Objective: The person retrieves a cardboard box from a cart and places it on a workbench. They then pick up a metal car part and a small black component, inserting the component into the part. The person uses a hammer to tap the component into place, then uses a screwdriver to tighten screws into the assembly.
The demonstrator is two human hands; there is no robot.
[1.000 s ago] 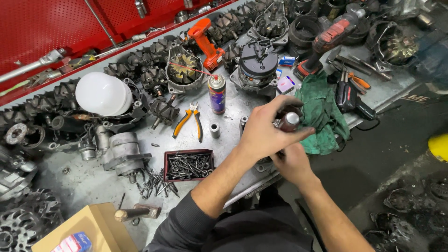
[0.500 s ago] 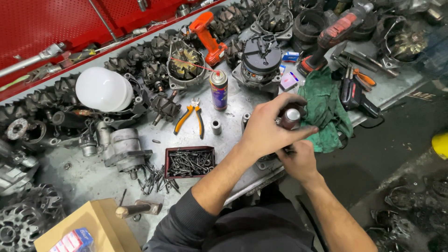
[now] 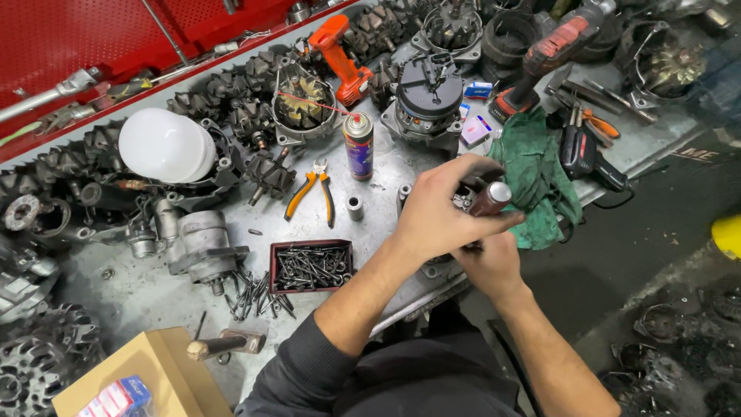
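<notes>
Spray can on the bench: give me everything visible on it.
The spray can is a slim metal aerosol with a dark blue-purple printed body, a pale cap end and a thin red straw fitted to the nozzle, which runs off to the left. It stands upright on the grey bench, right of the orange-handled pliers, behind a small metal sleeve. Neither hand touches it.

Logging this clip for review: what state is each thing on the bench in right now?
Left hand: closed around a dark metal part.
Right hand: gripping beneath the part.
Spray can: upright, straw fitted.
Orange pliers: lying flat, handles spread.
Screw tray: full, more screws spilled beside it.
Green rag: crumpled.
White dome: resting on parts.
</notes>
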